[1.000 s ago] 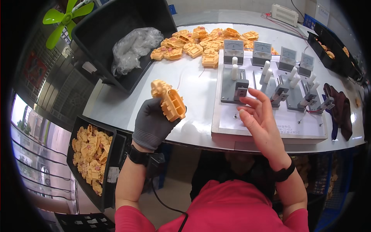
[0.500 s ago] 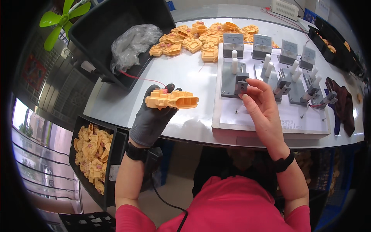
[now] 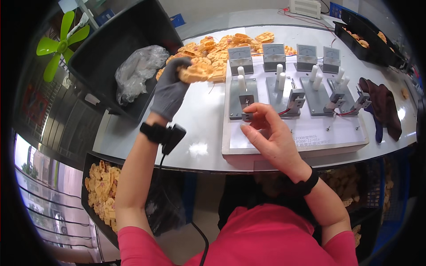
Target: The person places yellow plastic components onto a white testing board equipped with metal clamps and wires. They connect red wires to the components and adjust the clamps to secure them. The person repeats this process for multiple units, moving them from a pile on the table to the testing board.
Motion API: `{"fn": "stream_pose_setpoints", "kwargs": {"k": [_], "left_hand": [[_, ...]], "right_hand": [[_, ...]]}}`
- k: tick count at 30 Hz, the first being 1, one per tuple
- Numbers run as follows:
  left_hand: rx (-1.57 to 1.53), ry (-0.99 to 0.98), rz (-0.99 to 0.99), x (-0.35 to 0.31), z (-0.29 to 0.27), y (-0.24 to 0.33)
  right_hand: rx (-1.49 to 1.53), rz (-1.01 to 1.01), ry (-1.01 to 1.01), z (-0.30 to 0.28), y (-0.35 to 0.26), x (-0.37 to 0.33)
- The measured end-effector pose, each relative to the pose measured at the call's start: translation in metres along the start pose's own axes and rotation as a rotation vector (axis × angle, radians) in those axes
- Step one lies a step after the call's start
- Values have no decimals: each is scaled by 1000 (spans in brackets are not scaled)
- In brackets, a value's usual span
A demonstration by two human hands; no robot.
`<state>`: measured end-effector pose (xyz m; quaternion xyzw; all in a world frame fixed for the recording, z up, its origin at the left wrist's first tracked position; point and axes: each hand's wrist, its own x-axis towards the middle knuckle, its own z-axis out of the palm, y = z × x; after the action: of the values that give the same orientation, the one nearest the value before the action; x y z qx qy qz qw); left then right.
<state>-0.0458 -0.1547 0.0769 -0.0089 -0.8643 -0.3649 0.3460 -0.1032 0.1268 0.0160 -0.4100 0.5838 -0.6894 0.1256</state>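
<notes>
My left hand point(image 3: 171, 91), in a grey glove with dark fingertips, is closed around a yellow-orange plastic housing point(image 3: 196, 73), slightly blurred. It is raised beside a heap of similar housings point(image 3: 217, 55) at the back of the table. My bare right hand point(image 3: 277, 139) is at the leftmost of several grey test fixtures point(image 3: 262, 95). Its thumb and index finger sit on either side of a small grey clamp block point(image 3: 247, 117) on that fixture; the other fingers are curled. White posts point(image 3: 241, 83) and a small dial meter point(image 3: 240, 60) stand behind the block.
The fixtures stand on a thick white board point(image 3: 266, 150). A black crate point(image 3: 128, 35) with clear plastic wrap point(image 3: 140, 71) leans at left; a green fan point(image 3: 62, 46) is beyond. Housings fill a bin point(image 3: 104, 190) below left. A dark cloth point(image 3: 381, 108) lies right, near a black tray point(image 3: 370, 46).
My left hand has moved up and away with the housing, toward the heap. My right hand stays at the leftmost fixture's block. The whole view has shifted somewhat.
</notes>
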Motion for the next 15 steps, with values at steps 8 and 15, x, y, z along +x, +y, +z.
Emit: {"fn": "stream_pose_setpoints", "kwargs": {"k": [8, 15], "left_hand": [[213, -209, 350, 42, 47, 31], [264, -478, 351, 29, 54, 55]], "right_hand": [[4, -42, -15, 0, 0, -1], [-21, -60, -11, -2, 3, -1]]}}
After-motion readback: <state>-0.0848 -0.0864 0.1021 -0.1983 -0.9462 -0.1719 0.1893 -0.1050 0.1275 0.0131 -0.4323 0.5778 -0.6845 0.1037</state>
